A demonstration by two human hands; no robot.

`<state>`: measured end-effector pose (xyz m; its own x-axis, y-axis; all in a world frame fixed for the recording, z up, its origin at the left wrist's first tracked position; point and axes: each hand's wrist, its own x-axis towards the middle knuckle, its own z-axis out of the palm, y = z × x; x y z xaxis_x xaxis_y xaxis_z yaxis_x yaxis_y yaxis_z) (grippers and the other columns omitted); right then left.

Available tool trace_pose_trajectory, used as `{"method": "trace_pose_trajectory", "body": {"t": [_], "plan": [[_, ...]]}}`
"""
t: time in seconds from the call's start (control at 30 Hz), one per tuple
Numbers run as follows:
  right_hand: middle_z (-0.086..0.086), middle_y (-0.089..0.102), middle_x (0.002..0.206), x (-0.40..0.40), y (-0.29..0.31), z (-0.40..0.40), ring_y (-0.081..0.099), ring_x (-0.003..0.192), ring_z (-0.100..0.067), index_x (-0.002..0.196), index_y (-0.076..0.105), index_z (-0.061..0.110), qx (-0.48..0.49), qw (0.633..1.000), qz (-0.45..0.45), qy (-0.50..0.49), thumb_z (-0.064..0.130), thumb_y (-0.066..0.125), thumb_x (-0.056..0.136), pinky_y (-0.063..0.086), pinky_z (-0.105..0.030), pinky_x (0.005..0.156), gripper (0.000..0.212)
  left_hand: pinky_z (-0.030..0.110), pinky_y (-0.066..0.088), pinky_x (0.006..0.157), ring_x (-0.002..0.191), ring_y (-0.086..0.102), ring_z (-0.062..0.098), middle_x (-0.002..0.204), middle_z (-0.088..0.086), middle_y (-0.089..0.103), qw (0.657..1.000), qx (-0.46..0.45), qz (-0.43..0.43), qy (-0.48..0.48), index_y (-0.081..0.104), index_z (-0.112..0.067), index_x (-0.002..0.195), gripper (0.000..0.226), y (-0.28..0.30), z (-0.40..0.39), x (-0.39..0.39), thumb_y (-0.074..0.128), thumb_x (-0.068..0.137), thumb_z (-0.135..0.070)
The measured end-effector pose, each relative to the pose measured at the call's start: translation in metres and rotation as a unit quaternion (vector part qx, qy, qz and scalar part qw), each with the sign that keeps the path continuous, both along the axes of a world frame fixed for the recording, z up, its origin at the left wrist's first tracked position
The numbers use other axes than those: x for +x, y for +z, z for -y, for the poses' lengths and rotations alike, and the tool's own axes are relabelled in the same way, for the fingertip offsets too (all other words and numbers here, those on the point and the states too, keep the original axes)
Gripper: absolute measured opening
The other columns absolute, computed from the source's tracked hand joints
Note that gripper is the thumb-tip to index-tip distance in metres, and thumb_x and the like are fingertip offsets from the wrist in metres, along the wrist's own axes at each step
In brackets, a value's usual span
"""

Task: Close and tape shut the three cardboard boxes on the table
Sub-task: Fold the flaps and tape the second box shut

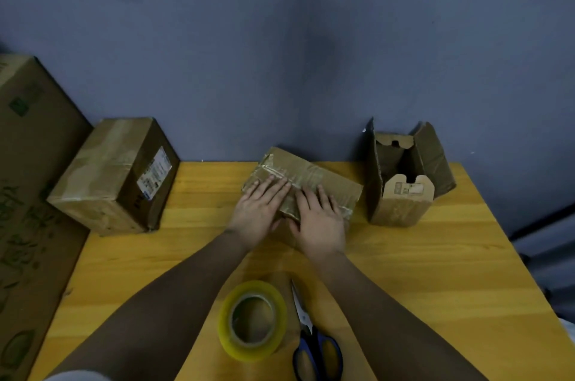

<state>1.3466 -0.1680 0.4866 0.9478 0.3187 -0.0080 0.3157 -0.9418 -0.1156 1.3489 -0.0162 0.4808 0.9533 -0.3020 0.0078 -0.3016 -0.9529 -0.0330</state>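
Left hand [259, 211] and right hand [320, 225] – fingers flat, pressing taped middle box [326, 181], tape roll [252, 324] near

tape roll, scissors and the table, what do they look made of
Tape roll: clear yellowish plastic film, glossy, apparently on a cardboard core.
Scissors: bright metal blades, blue handles, likely plastic.
Table: wood or wood-look laminate, visible grain, slight sheen.

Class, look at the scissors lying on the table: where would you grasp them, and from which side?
Take the scissors by the blue handle loops, coming from the near edge with the right hand. They lie flat and closed, blades pointing away toward the boxes, loops nearest the person. The tape roll crowds their left side, so the right is probably easier.
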Motion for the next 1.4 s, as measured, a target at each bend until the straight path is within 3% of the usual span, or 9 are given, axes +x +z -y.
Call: {"method": "trace_pose_trajectory", "body": {"t": [0.17,0.27,0.37,0.5,0.7,0.87,0.97,1.2,1.4], "plan": [[0.0,0.027,0.156,-0.001,0.002,-0.003,0.013,0.148,-0.023,0.149,0.027,0.022,0.036,0.999,-0.002,-0.017,0.047,0.047,0.094,0.009,-0.042,0.119,0.064,0.037,-0.006,0.118,0.147,-0.01,0.018,0.161,-0.003,-0.008,0.999,0.008,-0.017,0.029,-0.008,-0.021,0.152,0.076,0.001,0.006,-0.003,0.041,0.096,-0.041],[0.003,0.036,0.15,0.005,0.019,0.009,0.028,0.141,-0.017,0.143,0.037,0.025,0.115,0.993,0.0,-0.037,0.057,0.042,0.094,0.021,-0.04,0.115,0.059,0.042,-0.004,0.117,0.147,-0.009,0.022,0.16,0.003,-0.008,0.974,-0.161,-0.003,0.157,-0.008,-0.019,0.152,0.093,0.0,0.018,-0.018,0.056,0.088,-0.041],[0.0,0.04,0.147,0.03,0.038,0.035,0.035,0.136,-0.017,0.142,0.04,0.021,0.172,0.979,0.055,-0.098,0.045,0.045,0.097,0.027,-0.039,0.112,0.051,0.042,0.017,0.116,0.145,0.013,0.027,0.157,0.008,0.012,0.799,-0.476,0.019,0.367,0.009,-0.018,0.152,0.091,0.007,0.042,-0.041,0.069,0.084,-0.027],[-0.008,0.041,0.147,0.069,0.045,0.051,0.04,0.134,-0.028,0.146,0.034,0.018,0.099,0.981,-0.111,-0.122,0.045,0.041,0.099,0.035,-0.044,0.109,0.055,0.041,0.028,0.111,0.137,0.032,0.032,0.152,0.013,0.027,0.52,-0.678,-0.204,0.478,0.007,-0.013,0.153,0.082,0.014,0.077,-0.049,0.057,0.092,-0.037],[-0.011,0.057,0.13,0.077,0.044,0.048,0.056,0.115,-0.03,0.134,0.051,0.013,0.112,0.963,-0.204,-0.135,0.052,0.041,0.097,0.047,-0.038,0.092,0.054,0.043,0.044,0.101,0.121,0.049,0.031,0.138,0.012,0.044,0.389,-0.764,-0.21,0.471,0.011,-0.019,0.149,0.082,0.021,0.103,-0.033,0.062,0.088,-0.038],[-0.01,0.045,0.143,0.067,0.045,0.046,0.049,0.124,-0.029,0.146,0.035,0.011,0.317,0.871,-0.331,-0.176,0.06,0.058,0.085,0.042,-0.038,0.101,0.081,0.05,0.043,0.103,0.123,0.048,0.034,0.145,0.009,0.039,0.476,-0.731,-0.188,0.451,0.015,-0.036,0.149,0.105,0.016,0.073,-0.025,0.059,0.058,-0.064],[-0.013,0.046,0.139,0.058,0.047,0.027,0.049,0.122,-0.032,0.144,0.026,0.01,0.41,0.807,-0.364,-0.217,0.058,0.059,0.085,0.041,-0.039,0.099,0.083,0.043,0.044,0.101,0.12,0.051,0.032,0.138,0.008,0.048,0.506,-0.74,-0.15,0.418,0.027,-0.026,0.145,0.069,0.039,0.047,-0.026,0.059,0.088,-0.045],[-0.018,0.049,0.137,0.03,0.029,-0.03,0.05,0.121,-0.037,0.137,0.03,0.012,0.28,0.914,-0.214,-0.2,0.046,0.038,0.1,0.042,-0.042,0.098,0.051,0.032,0.046,0.091,0.108,0.056,0.022,0.129,0.007,0.056,0.589,-0.708,-0.146,0.36,0.038,-0.014,0.14,0.049,0.039,-0.003,-0.028,0.056,0.095,-0.021],[0.005,-0.019,0.158,-0.006,0.004,-0.062,-0.019,0.146,-0.017,0.152,-0.006,0.025,0.034,0.999,-0.025,0.004,0.064,-0.017,0.084,-0.002,-0.045,0.121,0.08,0.035,0.042,0.099,0.122,0.051,0.03,0.135,0.008,0.05,0.601,-0.702,-0.161,0.348,0.031,-0.019,0.146,0.045,0.027,-0.014,-0.036,0.04,0.102,-0.015]]}}
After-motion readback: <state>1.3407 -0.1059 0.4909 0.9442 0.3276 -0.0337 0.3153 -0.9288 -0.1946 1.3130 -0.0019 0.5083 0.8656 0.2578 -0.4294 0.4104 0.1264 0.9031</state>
